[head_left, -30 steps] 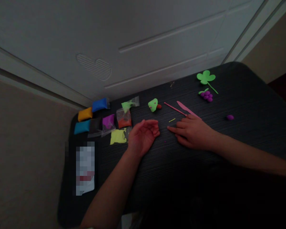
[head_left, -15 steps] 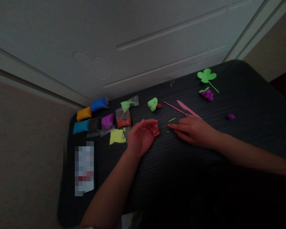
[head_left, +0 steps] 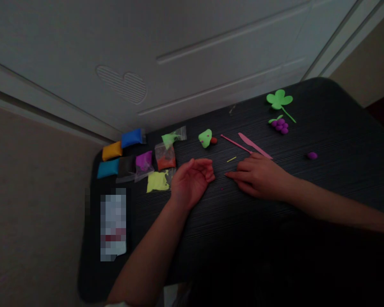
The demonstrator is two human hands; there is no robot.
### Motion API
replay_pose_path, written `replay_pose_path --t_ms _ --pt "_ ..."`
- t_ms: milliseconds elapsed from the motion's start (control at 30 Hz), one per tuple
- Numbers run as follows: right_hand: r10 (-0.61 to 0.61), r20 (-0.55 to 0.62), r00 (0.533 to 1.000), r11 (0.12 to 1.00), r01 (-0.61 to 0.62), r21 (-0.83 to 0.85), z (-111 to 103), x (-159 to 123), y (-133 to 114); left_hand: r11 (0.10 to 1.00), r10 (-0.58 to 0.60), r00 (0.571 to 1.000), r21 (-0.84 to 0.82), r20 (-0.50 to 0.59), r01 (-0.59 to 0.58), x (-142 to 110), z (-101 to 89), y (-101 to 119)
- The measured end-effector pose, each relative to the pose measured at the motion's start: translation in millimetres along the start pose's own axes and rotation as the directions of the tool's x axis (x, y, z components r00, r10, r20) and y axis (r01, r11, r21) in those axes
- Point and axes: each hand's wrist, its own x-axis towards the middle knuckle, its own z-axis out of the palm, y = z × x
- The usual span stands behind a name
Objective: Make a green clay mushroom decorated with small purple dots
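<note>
My left hand (head_left: pixel 192 183) rests on its edge on the dark table, palm turned inward, fingers loosely curled and nothing visible in it. My right hand (head_left: pixel 256 175) lies palm down with the index finger stretched out, its tip pressed on the tabletop. A thin yellow clay strip (head_left: pixel 231 159) lies just beyond that fingertip, and a tiny pink speck (head_left: pixel 222 189) nearer to me. Above the right hand are a pink plastic knife (head_left: pixel 254 145) and a slim pink modelling stick (head_left: pixel 236 144). A small clay tree (head_left: pixel 206 138) with a brown trunk lies beyond my left hand.
Bags of coloured clay, including yellow (head_left: pixel 158 181), orange (head_left: pixel 165 157) and blue (head_left: pixel 132 138), lie left. A green clover (head_left: pixel 279 100), a purple grape bunch (head_left: pixel 280 125) and a purple lump (head_left: pixel 312 156) lie right. A white panel (head_left: pixel 192 51) borders the table's far side.
My right index fingertip has slid a little back and forth on the table; a small yellow bit seen beside it half a second ago is now covered. My left hand stays in place.
</note>
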Motion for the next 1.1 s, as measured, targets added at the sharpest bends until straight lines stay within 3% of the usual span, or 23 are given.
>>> replay_pose_path --t_ms 133,333,500,933,1100 --pt "-0.030 0.003 1.000 0.999 0.030 -0.034 0.0 -0.4 -3.5 1.000 0.002 1.000 0.008 -0.005 -0.002 -0.2 0.2 -0.1" --pt "0.033 -0.034 0.999 0.999 -0.035 -0.038 1.4 -0.4 -3.8 1.000 0.006 1.000 0.015 -0.005 -0.006 0.0 0.3 0.6" --pt "-0.018 -0.017 1.000 0.999 0.017 -0.037 1.8 0.0 -3.6 1.000 0.004 1.000 0.016 -0.010 -0.004 0.5 0.6 0.9" --pt "0.037 -0.036 0.999 0.999 -0.038 -0.031 2.2 0.1 -5.3 1.000 0.018 1.000 -0.008 0.022 -0.017 1.0 -0.8 -0.1" --pt "-0.004 -0.030 1.000 1.000 0.003 -0.027 2.3 -1.4 -5.8 1.000 0.009 1.000 0.005 0.010 -0.009 0.5 0.3 0.0"
